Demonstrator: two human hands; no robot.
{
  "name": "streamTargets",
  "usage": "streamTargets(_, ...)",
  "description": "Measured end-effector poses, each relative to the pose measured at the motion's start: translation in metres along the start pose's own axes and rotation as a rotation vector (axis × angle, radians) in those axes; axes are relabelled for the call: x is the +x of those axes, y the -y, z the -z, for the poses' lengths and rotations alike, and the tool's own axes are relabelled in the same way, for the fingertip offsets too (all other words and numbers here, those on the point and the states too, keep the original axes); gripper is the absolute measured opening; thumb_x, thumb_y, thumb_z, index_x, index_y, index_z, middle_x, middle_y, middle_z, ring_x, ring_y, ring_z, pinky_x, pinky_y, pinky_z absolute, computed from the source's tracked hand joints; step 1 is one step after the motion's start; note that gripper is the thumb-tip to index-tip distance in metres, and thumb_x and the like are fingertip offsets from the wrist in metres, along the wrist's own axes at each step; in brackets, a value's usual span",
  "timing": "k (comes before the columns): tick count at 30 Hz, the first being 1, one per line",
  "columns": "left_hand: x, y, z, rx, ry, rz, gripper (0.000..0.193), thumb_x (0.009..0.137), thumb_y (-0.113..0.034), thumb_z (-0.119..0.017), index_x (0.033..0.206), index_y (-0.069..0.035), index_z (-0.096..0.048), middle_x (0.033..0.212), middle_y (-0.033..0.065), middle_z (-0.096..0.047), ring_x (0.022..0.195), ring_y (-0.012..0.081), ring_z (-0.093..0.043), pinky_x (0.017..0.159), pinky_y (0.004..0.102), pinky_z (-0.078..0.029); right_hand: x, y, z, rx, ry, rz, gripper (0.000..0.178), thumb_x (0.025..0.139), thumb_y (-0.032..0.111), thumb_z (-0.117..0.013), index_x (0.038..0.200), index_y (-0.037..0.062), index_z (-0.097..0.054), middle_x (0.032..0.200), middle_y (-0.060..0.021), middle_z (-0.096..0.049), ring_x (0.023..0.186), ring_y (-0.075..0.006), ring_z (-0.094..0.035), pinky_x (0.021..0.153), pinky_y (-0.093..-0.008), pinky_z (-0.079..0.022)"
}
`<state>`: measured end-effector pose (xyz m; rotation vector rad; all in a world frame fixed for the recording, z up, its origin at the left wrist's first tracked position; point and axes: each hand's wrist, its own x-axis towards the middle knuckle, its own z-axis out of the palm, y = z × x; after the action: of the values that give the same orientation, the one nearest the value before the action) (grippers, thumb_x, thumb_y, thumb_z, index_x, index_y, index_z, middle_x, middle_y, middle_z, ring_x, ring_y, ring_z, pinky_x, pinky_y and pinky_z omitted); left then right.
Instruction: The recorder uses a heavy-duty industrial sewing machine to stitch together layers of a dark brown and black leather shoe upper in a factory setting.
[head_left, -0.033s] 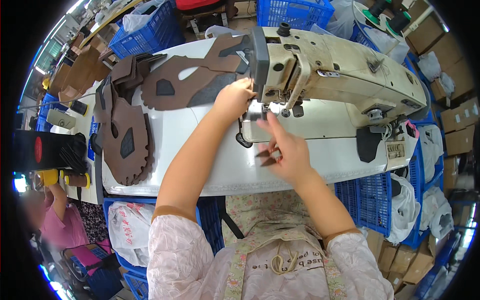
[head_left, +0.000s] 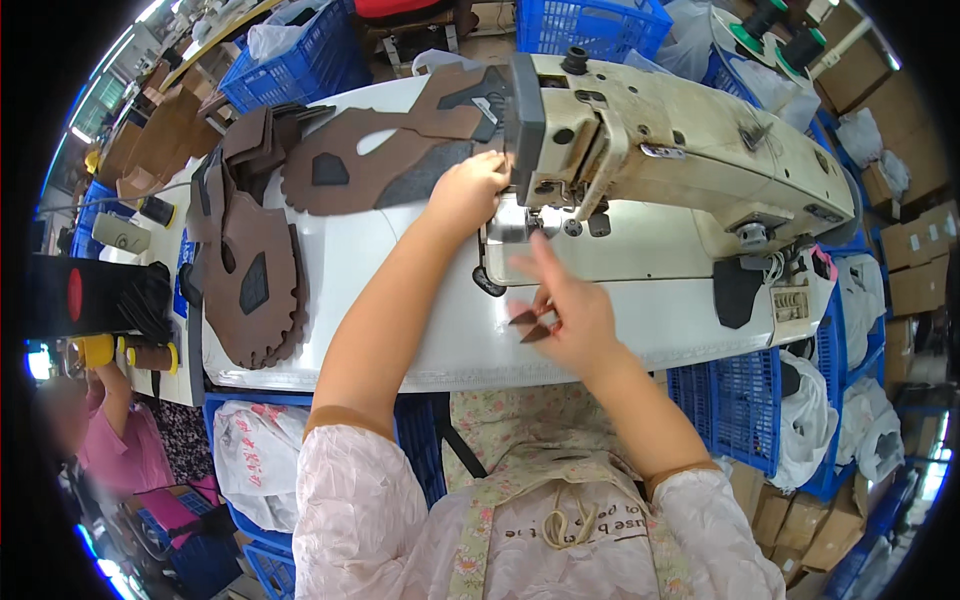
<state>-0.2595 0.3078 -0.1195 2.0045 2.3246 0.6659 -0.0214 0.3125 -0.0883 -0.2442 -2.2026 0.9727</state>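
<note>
My left hand (head_left: pixel 468 197) is at the head of a cream sewing machine (head_left: pixel 690 140), fingers curled together beside the needle area. The fingertips are partly hidden, and what they pinch cannot be made out. A brown leather-like cut piece (head_left: pixel 410 150) with dark patches and a scalloped edge lies left of the machine head, its right end reaching behind my left hand. My right hand (head_left: pixel 575 315), slightly blurred, is just in front of the presser foot (head_left: pixel 537 222), index finger stretched towards it. Thread snips (head_left: pixel 530 327) with dark pointed blades are tucked in its curled fingers.
More brown cut pieces (head_left: pixel 225 310) lie stacked at the left of the white table (head_left: pixel 370 270). Blue crates (head_left: pixel 735 405) stand around it. Thread cones (head_left: pixel 795 48) rise at the far right. Another person in a pink top (head_left: pixel 120 445) is at the left.
My right hand has shifted very slightly left, the snips still in it. My left hand stays beside the machine head. The whole view has moved a little.
</note>
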Motion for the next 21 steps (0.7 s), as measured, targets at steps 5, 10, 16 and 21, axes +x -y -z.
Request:
streamTargets(5,0.027,0.037,-0.013,0.114,-0.052,0.045,0.035,0.082,-0.011,-0.059,0.114,-0.015,-0.073,0.134,0.0135,-0.061,0.130,0.0275,-0.052,0.111,0.0426,-0.039,-0.006,0.008,-0.028,0.631,0.313,-0.668,0.048,0.100,0.040,-0.056,0.130,0.0032,-0.050,0.083,-0.0035,-0.064,0.059,-0.0099,-0.051,0.049,-0.0242,-0.041)
streamTargets(10,0.040,0.056,-0.024,0.141,-0.164,0.030,0.035,0.081,-0.012,-0.061,0.114,-0.016,-0.074,0.130,0.0125,-0.064,0.129,0.0236,-0.054,0.113,0.0437,-0.036,0.029,-0.004,-0.047,1.020,0.234,-1.043,0.048,0.106,0.042,-0.039,0.126,0.0009,-0.052,0.086,-0.0042,-0.062,0.060,-0.0095,-0.048,0.054,-0.0262,-0.040)
streamTargets(16,0.044,0.069,-0.024,-0.017,-0.149,-0.005,0.036,0.081,-0.011,-0.063,0.114,-0.017,-0.074,0.131,0.0139,-0.063,0.126,0.0257,-0.056,0.114,0.0428,-0.035,0.077,-0.023,-0.097,1.347,-0.377,-1.115,0.039,0.106,0.036,-0.042,0.129,0.0055,-0.051,0.101,-0.0077,-0.056,0.075,-0.0142,-0.049,0.069,-0.0311,-0.045)
streamTargets(21,0.042,0.075,-0.025,-0.253,-0.135,0.039,0.047,0.081,-0.002,-0.051,0.121,-0.017,-0.071,0.138,0.0151,-0.058,0.131,0.0287,-0.051,0.117,0.0405,-0.032,0.111,-0.059,-0.110,1.568,-0.629,-1.027,0.028,0.107,0.035,-0.039,0.105,0.0106,-0.052,0.090,-0.0018,-0.051,0.069,-0.0091,-0.043,0.060,-0.0234,-0.040)
